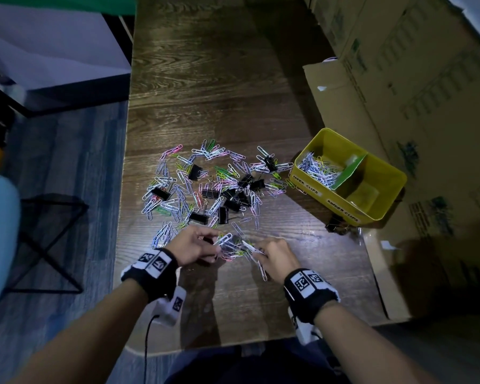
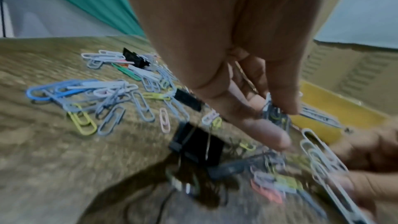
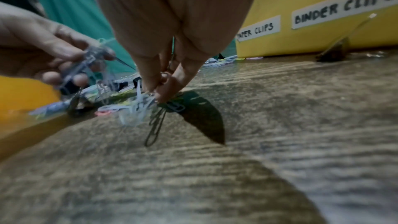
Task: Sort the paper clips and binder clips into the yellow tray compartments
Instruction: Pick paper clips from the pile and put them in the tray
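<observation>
Coloured paper clips [image 1: 205, 173] and black binder clips [image 1: 234, 202] lie scattered on the dark wooden table [image 1: 205, 79]. The yellow tray [image 1: 383, 198] stands at the right; its far compartment holds paper clips [image 1: 317, 169], the near one labelled binder clips looks bare. My left hand [image 1: 197, 245] pinches a bunch of paper clips [image 2: 273, 111] just above the near edge of the pile. My right hand [image 1: 275, 254] beside it pinches more paper clips [image 3: 137, 106] low over the table, one dangling [image 3: 155, 129].
Cardboard boxes [image 1: 399, 79] crowd the table's right side behind the tray. One binder clip [image 1: 334, 225] lies by the tray's near corner. A black wire stool [image 1: 47, 239] stands on the floor at the left.
</observation>
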`<state>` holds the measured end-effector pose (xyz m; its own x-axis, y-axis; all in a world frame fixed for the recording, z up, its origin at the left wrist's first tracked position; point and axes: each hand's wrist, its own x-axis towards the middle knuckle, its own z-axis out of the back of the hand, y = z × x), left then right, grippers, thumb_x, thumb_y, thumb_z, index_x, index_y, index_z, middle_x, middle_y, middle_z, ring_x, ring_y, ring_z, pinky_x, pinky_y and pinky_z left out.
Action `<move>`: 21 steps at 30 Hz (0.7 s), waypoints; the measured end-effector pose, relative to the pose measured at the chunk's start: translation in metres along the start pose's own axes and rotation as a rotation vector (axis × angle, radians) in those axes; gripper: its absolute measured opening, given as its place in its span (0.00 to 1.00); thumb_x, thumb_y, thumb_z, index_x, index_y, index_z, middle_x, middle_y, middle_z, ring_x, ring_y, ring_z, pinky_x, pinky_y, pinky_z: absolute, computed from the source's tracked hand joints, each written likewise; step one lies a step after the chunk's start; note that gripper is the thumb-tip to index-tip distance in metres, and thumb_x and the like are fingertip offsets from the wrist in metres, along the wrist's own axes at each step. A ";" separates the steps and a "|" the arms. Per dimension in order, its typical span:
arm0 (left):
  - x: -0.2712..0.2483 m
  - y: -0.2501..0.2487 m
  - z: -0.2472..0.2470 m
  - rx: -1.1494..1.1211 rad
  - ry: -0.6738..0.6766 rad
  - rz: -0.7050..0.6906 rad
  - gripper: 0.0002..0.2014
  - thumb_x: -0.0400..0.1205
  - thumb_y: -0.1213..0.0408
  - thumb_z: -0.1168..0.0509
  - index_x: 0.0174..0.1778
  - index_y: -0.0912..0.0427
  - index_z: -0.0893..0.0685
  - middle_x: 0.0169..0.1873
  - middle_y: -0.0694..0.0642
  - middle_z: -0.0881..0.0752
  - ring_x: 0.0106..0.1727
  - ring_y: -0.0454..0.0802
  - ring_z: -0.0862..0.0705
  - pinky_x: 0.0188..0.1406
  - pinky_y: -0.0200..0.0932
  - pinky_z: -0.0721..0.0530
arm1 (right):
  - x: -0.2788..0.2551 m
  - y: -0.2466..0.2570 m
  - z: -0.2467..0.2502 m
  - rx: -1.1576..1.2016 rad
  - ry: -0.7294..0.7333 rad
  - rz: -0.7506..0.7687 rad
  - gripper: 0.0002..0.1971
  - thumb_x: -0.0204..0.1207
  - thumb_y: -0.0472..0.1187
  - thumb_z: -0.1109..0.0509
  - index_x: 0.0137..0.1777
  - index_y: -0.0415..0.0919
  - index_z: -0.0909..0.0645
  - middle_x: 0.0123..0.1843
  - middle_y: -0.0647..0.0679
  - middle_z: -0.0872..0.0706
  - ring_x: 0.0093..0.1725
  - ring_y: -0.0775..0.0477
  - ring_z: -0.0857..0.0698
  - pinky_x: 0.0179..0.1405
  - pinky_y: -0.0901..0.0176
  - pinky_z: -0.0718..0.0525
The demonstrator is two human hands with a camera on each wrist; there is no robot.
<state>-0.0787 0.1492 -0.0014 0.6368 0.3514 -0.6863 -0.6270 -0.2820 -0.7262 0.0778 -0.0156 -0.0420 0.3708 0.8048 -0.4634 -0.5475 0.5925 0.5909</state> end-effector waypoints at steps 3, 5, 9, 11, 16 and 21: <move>-0.014 -0.019 0.013 -0.090 0.017 -0.027 0.14 0.72 0.78 0.30 0.53 0.66 0.20 0.40 0.73 0.12 0.33 0.55 0.12 0.40 0.46 0.10 | -0.002 -0.002 0.007 0.133 -0.018 -0.042 0.14 0.79 0.47 0.31 0.61 0.45 0.16 0.57 0.37 0.15 0.52 0.44 0.17 0.57 0.59 0.22; -0.022 -0.033 0.023 -0.098 0.051 -0.061 0.23 0.68 0.70 0.24 0.58 0.69 0.21 0.41 0.73 0.12 0.32 0.55 0.12 0.38 0.43 0.11 | -0.005 0.000 0.015 0.217 -0.027 -0.038 0.15 0.77 0.49 0.30 0.61 0.46 0.16 0.55 0.41 0.13 0.52 0.46 0.17 0.59 0.55 0.19; -0.032 -0.068 0.033 -0.089 0.150 -0.200 0.30 0.60 0.56 0.18 0.52 0.71 0.16 0.40 0.68 0.11 0.37 0.62 0.12 0.38 0.46 0.11 | -0.013 0.011 0.035 0.493 -0.134 -0.039 0.12 0.70 0.53 0.26 0.54 0.55 0.14 0.49 0.50 0.10 0.52 0.45 0.14 0.56 0.43 0.15; -0.035 -0.090 0.031 -0.089 0.201 -0.284 0.22 0.63 0.57 0.19 0.48 0.65 0.13 0.37 0.65 0.11 0.37 0.64 0.12 0.39 0.48 0.10 | -0.016 0.018 0.048 0.651 -0.189 -0.044 0.10 0.72 0.42 0.25 0.54 0.45 0.13 0.47 0.45 0.10 0.44 0.52 0.10 0.49 0.55 0.12; -0.028 -0.151 0.009 -0.109 0.327 -0.400 0.20 0.67 0.62 0.22 0.50 0.70 0.15 0.47 0.66 0.11 0.36 0.56 0.11 0.35 0.44 0.11 | -0.029 0.026 0.085 0.839 -0.335 0.051 0.05 0.72 0.36 0.25 0.47 0.39 0.12 0.43 0.45 0.10 0.38 0.54 0.12 0.41 0.69 0.18; 0.005 -0.212 -0.030 -0.106 0.403 -0.463 0.09 0.74 0.74 0.31 0.50 0.66 0.15 0.44 0.62 0.10 0.36 0.55 0.12 0.35 0.43 0.12 | -0.038 0.027 0.127 0.917 -0.511 0.158 0.08 0.69 0.40 0.25 0.45 0.38 0.12 0.40 0.44 0.11 0.36 0.48 0.14 0.43 0.61 0.14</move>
<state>0.0711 0.1843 0.1477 0.9644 0.0996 -0.2451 -0.2100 -0.2757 -0.9380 0.1440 -0.0258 0.0750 0.7331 0.6673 -0.1314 0.0789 0.1084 0.9910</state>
